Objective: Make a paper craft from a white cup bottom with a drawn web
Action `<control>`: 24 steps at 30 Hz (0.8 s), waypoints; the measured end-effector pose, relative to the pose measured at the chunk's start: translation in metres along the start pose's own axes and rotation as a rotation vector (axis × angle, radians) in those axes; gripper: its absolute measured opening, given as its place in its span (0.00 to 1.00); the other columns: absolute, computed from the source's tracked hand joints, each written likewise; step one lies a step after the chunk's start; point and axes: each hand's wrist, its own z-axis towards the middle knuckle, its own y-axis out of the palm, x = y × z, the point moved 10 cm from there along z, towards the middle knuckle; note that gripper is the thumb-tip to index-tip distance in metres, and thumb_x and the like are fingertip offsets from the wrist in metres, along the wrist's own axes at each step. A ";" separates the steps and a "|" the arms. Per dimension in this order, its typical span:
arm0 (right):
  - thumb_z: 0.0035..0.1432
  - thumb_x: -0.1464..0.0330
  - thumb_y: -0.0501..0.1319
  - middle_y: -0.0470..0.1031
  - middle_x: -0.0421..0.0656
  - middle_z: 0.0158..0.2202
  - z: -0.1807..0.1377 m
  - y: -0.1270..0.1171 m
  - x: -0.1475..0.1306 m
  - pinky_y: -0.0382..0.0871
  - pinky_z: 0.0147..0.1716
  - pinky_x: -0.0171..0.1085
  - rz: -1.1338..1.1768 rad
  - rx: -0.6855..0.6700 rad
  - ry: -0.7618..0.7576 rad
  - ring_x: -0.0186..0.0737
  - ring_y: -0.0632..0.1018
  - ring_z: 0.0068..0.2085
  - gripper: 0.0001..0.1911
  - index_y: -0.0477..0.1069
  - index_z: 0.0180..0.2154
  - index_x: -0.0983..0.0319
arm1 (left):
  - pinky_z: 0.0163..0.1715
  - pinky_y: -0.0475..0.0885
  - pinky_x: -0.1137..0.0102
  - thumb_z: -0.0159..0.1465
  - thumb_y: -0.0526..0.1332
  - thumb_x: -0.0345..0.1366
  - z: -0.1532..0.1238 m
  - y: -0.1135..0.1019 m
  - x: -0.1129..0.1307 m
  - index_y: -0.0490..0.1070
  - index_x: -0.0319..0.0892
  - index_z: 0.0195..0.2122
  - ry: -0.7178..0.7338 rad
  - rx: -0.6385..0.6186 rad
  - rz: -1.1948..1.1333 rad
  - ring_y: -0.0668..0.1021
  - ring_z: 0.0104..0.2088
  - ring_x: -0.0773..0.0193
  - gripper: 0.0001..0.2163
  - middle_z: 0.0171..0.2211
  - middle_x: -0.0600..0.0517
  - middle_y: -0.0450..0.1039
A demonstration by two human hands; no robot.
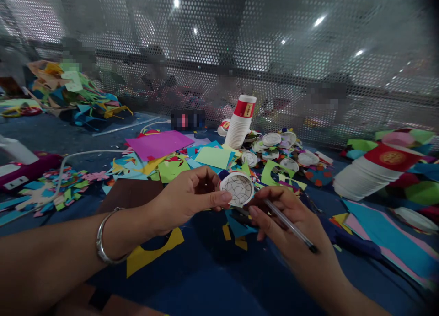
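Between thumb and fingers, my left hand (195, 192) grips a small round paper cup bottom (237, 189), its white face covered with a web of dark lines and dark blue at its upper left edge. My right hand (288, 220) holds a clear-barrelled pen (290, 224), which lies across the fingers with its dark end toward me. The fingertips of that hand are close to the cup bottom's right edge; whether they touch it I cannot tell. Just beyond lie cut coloured paper scraps (279, 172) and several similar white discs (270, 140).
A stack of paper cups (240, 121) stands behind the scraps, and another stack (373, 169) leans at the right. A maroon power strip (37, 169) with a white cable lies left. Blue paper sheets (387, 236) lie right. A perforated metal screen (212, 46) rises at the back.
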 end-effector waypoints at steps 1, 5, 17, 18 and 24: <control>0.61 0.56 0.67 0.76 0.38 0.34 0.000 0.000 0.001 0.76 0.24 0.31 0.012 0.004 0.004 0.34 0.76 0.28 0.15 0.68 0.45 0.55 | 0.33 0.74 0.73 0.57 0.74 0.38 0.000 0.001 -0.001 0.67 0.40 0.35 -0.005 -0.009 0.003 0.79 0.30 0.69 0.15 0.30 0.55 0.75; 0.62 0.58 0.67 0.75 0.38 0.35 0.001 0.000 0.002 0.75 0.23 0.30 0.011 -0.004 0.000 0.32 0.75 0.26 0.14 0.68 0.45 0.55 | 0.35 0.75 0.72 0.59 0.73 0.39 -0.001 0.004 -0.005 0.68 0.39 0.36 -0.029 -0.040 0.011 0.80 0.32 0.68 0.15 0.32 0.53 0.77; 0.62 0.61 0.66 0.74 0.37 0.34 -0.001 -0.004 -0.005 0.72 0.23 0.28 -0.001 0.030 -0.034 0.30 0.74 0.25 0.11 0.68 0.43 0.56 | 0.37 0.76 0.71 0.59 0.73 0.38 -0.003 0.009 -0.009 0.68 0.39 0.37 -0.063 -0.079 -0.015 0.82 0.35 0.66 0.15 0.34 0.52 0.77; 0.63 0.61 0.66 0.73 0.37 0.34 -0.001 -0.004 -0.006 0.72 0.23 0.29 -0.002 0.030 -0.033 0.30 0.73 0.25 0.11 0.68 0.43 0.56 | 0.37 0.76 0.71 0.58 0.74 0.39 -0.003 0.008 -0.008 0.68 0.39 0.37 -0.064 -0.071 -0.015 0.81 0.35 0.66 0.16 0.34 0.52 0.77; 0.64 0.62 0.65 0.73 0.36 0.32 -0.002 -0.003 -0.004 0.70 0.22 0.29 -0.029 0.013 -0.022 0.31 0.72 0.25 0.09 0.67 0.43 0.55 | 0.37 0.75 0.70 0.57 0.74 0.39 -0.004 0.007 -0.007 0.67 0.40 0.35 -0.075 -0.056 -0.025 0.81 0.35 0.65 0.16 0.34 0.51 0.78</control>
